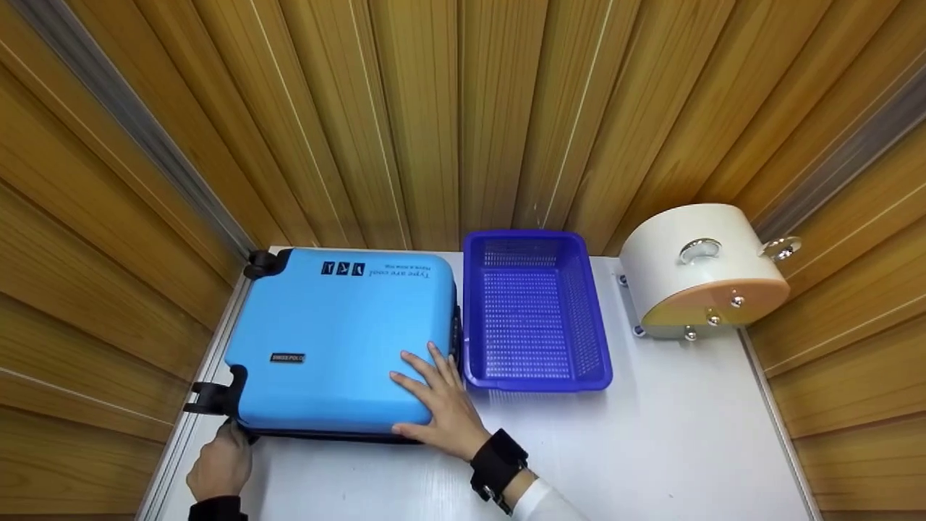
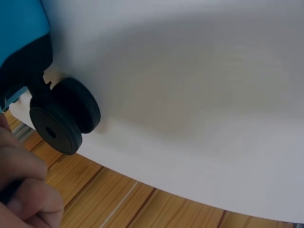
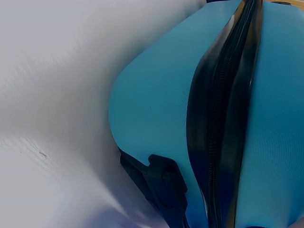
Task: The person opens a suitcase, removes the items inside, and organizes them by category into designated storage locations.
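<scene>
A light blue hard-shell suitcase (image 1: 340, 325) with black wheels lies flat on the white table at the left. At its near left corner my left hand (image 1: 219, 463) grips a dark part by the wheels, its fingers (image 2: 33, 199) curled in the left wrist view beside a black double wheel (image 2: 61, 114). My right hand (image 1: 447, 412) rests on the near right corner of the shell, fingers spread and fairly straight, thumb at the near edge. The right wrist view shows the suitcase's side with its black zipper (image 3: 218, 109) and a dark corner fitting (image 3: 164, 183).
A purple perforated basket (image 1: 537, 383) stands right of the suitcase, close to its side. Farther right is a white rounded box (image 1: 673, 224) with shiny handles and small metal balls. Wood-panelled walls (image 1: 499, 108) enclose the table (image 1: 651, 449) at the back and both sides.
</scene>
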Demonstrator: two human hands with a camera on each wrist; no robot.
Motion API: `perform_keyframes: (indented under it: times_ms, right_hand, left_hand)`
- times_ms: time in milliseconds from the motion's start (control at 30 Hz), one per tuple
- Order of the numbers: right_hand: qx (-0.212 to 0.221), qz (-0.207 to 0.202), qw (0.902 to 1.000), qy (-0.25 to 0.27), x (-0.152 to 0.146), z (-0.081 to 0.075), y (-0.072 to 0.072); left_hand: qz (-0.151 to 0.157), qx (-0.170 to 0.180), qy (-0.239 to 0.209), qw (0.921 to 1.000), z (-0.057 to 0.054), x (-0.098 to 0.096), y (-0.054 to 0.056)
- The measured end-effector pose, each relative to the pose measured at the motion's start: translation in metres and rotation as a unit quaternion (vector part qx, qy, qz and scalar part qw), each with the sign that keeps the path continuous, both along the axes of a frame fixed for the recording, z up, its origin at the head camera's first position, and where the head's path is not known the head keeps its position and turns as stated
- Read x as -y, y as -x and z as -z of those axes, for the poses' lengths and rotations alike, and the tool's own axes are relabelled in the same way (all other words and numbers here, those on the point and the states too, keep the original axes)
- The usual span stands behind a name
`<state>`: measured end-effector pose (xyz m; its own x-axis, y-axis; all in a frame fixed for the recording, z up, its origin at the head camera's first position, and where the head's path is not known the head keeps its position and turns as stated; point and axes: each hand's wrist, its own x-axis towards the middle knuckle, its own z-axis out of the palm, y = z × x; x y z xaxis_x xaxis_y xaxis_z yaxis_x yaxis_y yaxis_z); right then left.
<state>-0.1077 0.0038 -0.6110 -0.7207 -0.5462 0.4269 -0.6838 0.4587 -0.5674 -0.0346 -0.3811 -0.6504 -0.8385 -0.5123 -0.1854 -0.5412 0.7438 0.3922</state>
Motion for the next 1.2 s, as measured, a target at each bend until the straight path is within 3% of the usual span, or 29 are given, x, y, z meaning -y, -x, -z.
perform_keyframes:
  times_ms: [200,333,600,767,900,1033,1200]
  right_hand:
    - [-0.064,0.070,0.9949,-0.035,0.012,0.005,-0.021]
    - [-0.088,0.087,0.9914,-0.042,0.017,0.009,-0.032]
    - [-0.081,0.032,0.9954,-0.038,-0.001,0.006,0.001]
    - [-0.074,0.066,0.9943,-0.040,-0.003,0.005,0.018]
    - [-0.034,0.116,0.9909,-0.059,-0.001,0.002,0.027]
    - [0.038,0.144,0.9863,-0.071,-0.001,-0.006,0.040]
    - [0.148,0.125,0.9810,0.016,0.000,-0.016,0.050]
  left_hand:
    - [-0.005,0.003,-0.001,1.0000,-0.005,-0.002,-0.001]
    - [-0.009,-0.024,0.012,0.9996,-0.004,-0.004,-0.005]
    - [-0.042,-0.069,0.025,0.9964,0.011,-0.022,-0.026]
    - [-0.054,-0.093,0.022,0.9940,0.017,-0.042,-0.036]
    - [-0.067,-0.097,0.020,0.9929,0.021,-0.065,-0.046]
    - [-0.060,-0.107,0.021,0.9922,0.024,-0.094,-0.057]
    - [-0.015,-0.098,0.025,0.9948,0.020,-0.108,-0.065]
